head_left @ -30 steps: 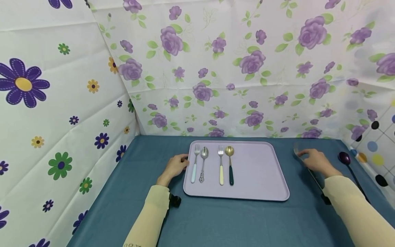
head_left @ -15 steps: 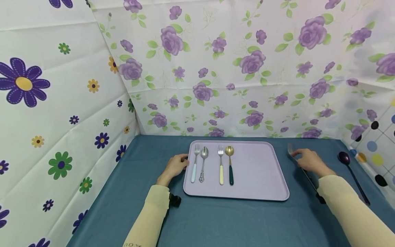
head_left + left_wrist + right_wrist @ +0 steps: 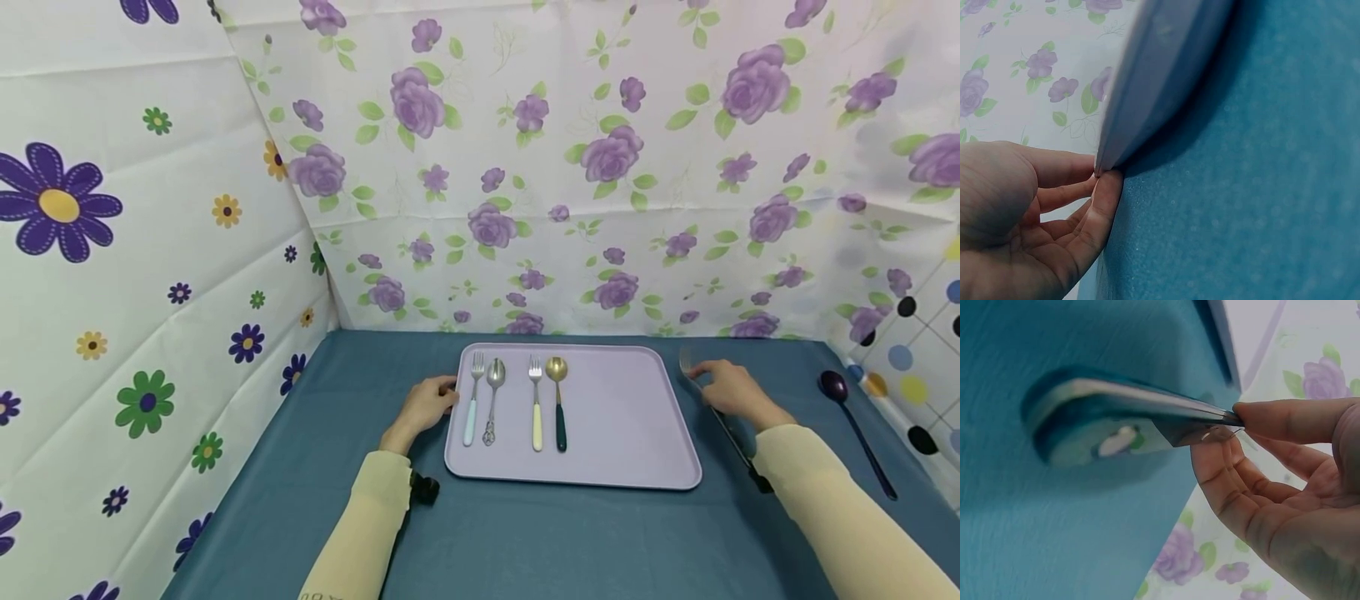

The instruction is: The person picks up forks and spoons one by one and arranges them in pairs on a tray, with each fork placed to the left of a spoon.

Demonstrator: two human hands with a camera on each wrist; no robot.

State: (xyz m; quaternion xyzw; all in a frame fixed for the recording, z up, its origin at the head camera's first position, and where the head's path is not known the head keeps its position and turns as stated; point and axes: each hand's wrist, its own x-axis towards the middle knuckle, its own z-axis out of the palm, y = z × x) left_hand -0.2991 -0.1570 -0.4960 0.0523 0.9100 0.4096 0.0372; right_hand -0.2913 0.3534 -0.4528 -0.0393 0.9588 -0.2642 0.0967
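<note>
My left hand [image 3: 427, 406] pinches the left rim of the lilac tray [image 3: 622, 417] between thumb and fingers. The left wrist view shows the tray's edge [image 3: 1147, 94] between those fingertips. Just right of the tray, my right hand [image 3: 735, 392] holds a fork [image 3: 727, 432] with silvery tines and a dark handle. Thumb and fingers pinch it; in the right wrist view the fork's handle [image 3: 1129, 394] points away from the hand. On the tray lie a pale-blue-handled fork [image 3: 471, 421], a silver spoon [image 3: 495, 375], a cream-handled fork [image 3: 537, 425] and a gold spoon [image 3: 557, 368] with a dark green handle.
A dark long-handled spoon [image 3: 861, 440] lies on the blue cloth at the far right, beyond my right forearm. Flower-patterned sheets [image 3: 450, 167] rise at the back and left of the table. A dotted sheet [image 3: 918, 358] borders the right side.
My right hand has moved left toward the tray, carrying the fork with it. The left hand, the tray and the cutlery on it stay in place.
</note>
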